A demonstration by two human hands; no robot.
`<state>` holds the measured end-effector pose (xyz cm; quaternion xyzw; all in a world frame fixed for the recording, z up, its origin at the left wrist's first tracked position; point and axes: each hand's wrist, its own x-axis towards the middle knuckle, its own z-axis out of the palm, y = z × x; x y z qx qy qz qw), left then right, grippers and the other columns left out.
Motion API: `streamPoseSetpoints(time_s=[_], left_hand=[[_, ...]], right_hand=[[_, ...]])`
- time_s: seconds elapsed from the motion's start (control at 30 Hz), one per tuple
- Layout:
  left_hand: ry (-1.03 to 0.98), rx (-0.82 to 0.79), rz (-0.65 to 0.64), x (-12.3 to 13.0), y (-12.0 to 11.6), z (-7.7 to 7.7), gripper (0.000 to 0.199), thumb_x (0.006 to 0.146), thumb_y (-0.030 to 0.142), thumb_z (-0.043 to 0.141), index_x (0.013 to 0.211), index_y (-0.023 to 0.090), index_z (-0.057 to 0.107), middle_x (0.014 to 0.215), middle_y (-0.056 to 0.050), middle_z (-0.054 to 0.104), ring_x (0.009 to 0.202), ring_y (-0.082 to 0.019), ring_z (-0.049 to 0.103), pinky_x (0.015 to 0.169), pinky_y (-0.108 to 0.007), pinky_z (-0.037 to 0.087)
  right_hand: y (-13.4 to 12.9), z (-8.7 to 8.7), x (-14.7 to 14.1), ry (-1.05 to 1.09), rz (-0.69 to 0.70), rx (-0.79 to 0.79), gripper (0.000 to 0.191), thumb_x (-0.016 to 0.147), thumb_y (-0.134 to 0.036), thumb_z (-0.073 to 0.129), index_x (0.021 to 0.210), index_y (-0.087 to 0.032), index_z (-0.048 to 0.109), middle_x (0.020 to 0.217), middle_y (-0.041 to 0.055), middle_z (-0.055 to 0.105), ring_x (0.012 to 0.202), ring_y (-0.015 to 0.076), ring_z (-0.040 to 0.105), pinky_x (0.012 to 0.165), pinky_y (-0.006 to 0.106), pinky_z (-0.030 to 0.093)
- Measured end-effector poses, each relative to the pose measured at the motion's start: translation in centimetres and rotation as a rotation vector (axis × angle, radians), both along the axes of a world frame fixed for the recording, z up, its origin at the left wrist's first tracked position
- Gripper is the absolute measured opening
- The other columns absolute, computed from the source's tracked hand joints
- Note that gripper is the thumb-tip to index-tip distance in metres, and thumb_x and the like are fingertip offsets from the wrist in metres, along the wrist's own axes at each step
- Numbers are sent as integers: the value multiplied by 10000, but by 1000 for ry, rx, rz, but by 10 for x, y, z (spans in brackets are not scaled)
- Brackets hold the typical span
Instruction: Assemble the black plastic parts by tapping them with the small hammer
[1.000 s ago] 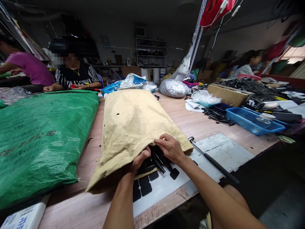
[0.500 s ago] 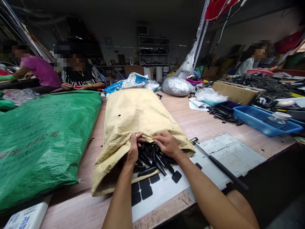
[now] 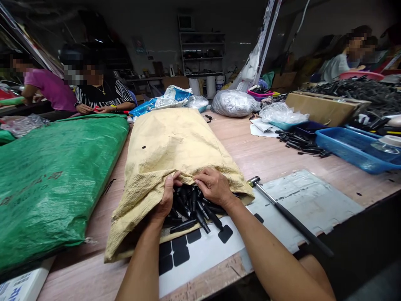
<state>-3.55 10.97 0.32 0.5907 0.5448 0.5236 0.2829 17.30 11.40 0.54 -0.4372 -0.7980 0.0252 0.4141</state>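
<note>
A yellow woven sack (image 3: 178, 138) lies on the table with its mouth facing me. Black tube-like parts (image 3: 197, 207) spill from the opening onto a white sheet. My left hand (image 3: 167, 194) grips the upper edge of the mouth between thumb and fingers, its wrist partly inside the opening. Close beside it, my right hand (image 3: 214, 186) pinches the same edge, just above the black parts. Flat black pieces with rounded corners (image 3: 181, 255) lie on the white sheet below the sack.
A green sack (image 3: 62, 175) fills the left side. Right of the yellow sack rests a hammer (image 3: 294, 217) on a grey sheet (image 3: 316, 196). Farther right are a blue tray (image 3: 354, 152) and black parts. People sit across the table at left and far right.
The view has shifted, so the sack and both hands appear slightly farther left. Both hands still hold the sack's edge.
</note>
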Motion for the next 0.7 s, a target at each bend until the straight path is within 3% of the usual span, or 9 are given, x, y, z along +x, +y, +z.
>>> streamPoseSetpoints(time_s=[0.43, 0.7], left_hand=[[87, 43, -9, -12, -1, 3, 630, 979, 609, 378, 1167, 153, 771, 822, -59, 745, 724, -196, 579, 650, -309, 447], [-6, 63, -25, 2, -3, 11, 622, 948, 614, 406, 1096, 143, 786, 741, -45, 708, 593, -155, 469, 592, -293, 415]], right_hand=[[-9, 2, -13, -3, -100, -51, 136, 937, -300, 610, 938, -273, 744, 928, 37, 626, 875, 189, 528, 765, 330, 429], [-7, -2, -9, 12, -104, -33, 171, 950, -308, 604, 967, -269, 769, 943, 42, 654, 893, 190, 541, 791, 323, 440]])
